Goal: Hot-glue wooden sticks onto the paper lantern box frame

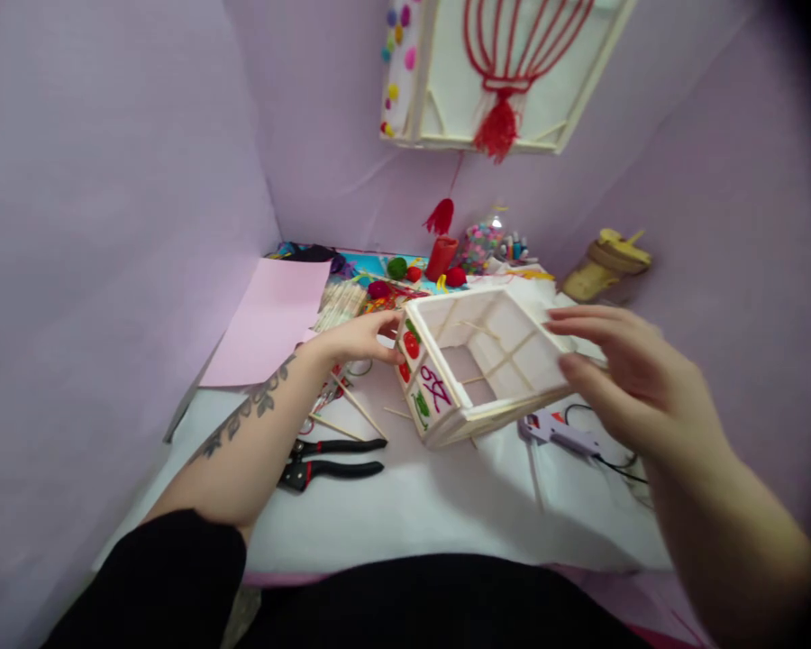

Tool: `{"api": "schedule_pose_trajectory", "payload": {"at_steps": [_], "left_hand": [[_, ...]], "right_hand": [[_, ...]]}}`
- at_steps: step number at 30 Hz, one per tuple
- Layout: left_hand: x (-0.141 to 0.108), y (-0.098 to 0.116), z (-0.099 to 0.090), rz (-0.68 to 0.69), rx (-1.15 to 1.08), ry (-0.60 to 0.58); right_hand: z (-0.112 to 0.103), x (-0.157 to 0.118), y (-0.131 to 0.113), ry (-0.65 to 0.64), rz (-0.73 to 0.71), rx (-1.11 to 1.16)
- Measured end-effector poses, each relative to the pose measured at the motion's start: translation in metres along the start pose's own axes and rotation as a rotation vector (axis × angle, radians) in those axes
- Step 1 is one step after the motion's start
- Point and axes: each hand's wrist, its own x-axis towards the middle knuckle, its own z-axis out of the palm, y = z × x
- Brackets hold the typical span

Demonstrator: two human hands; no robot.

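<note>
An open box frame point(446, 419) of pale sticks with white panels is tilted above the table. Its left side carries red and green shapes and purple lettering. My left hand point(371, 338) grips the box's upper left edge, thumb in front and fingers behind. Fingers apart, my right hand point(622, 370) is beside the box's right edge; whether its fingertips touch is unclear. Inside the box, thin sticks cross the white panels. Black-handled pliers or cutters point(334, 458) lie below my left hand. A lilac glue gun point(564, 434) rests under my right hand.
A large decorated lantern point(514, 99) with a red tassel hangs overhead. Pink paper point(270, 311) and a bundle of sticks point(341, 305) lie at left. Behind are yarn balls point(397, 268), a jar of pompoms point(481, 245) and a yellow container point(595, 270). Lilac walls surround the table point(412, 532).
</note>
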Motion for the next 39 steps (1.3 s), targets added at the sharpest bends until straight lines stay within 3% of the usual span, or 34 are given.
{"api": "schedule_pose_trajectory", "payload": {"at_steps": [1,3,6,10,14,21,39], "left_hand": [[0.0,-0.001,-0.001,-0.018,0.008,-0.007],[0.001,-0.004,-0.001,-0.052,0.011,0.003],[0.002,-0.006,0.0,-0.082,0.024,0.024],[0.002,-0.006,0.002,-0.143,0.03,0.042],[0.002,-0.006,0.002,-0.206,0.043,0.042],[0.001,-0.002,0.002,-0.302,-0.023,0.033],[0.003,0.003,0.003,-0.316,0.109,0.066]], "right_hand": [[-0.001,0.015,0.001,-0.112,-0.11,0.022],[0.005,0.044,0.005,-0.407,-0.199,-0.005],[0.026,0.072,0.011,-0.73,-0.274,-0.105],[0.05,0.082,0.007,-0.957,-0.355,-0.281],[0.057,0.086,-0.002,-1.031,-0.375,-0.445],[0.061,0.102,-0.01,-1.26,-0.288,-0.486],[0.07,0.104,-0.011,-1.31,-0.279,-0.464]]}}
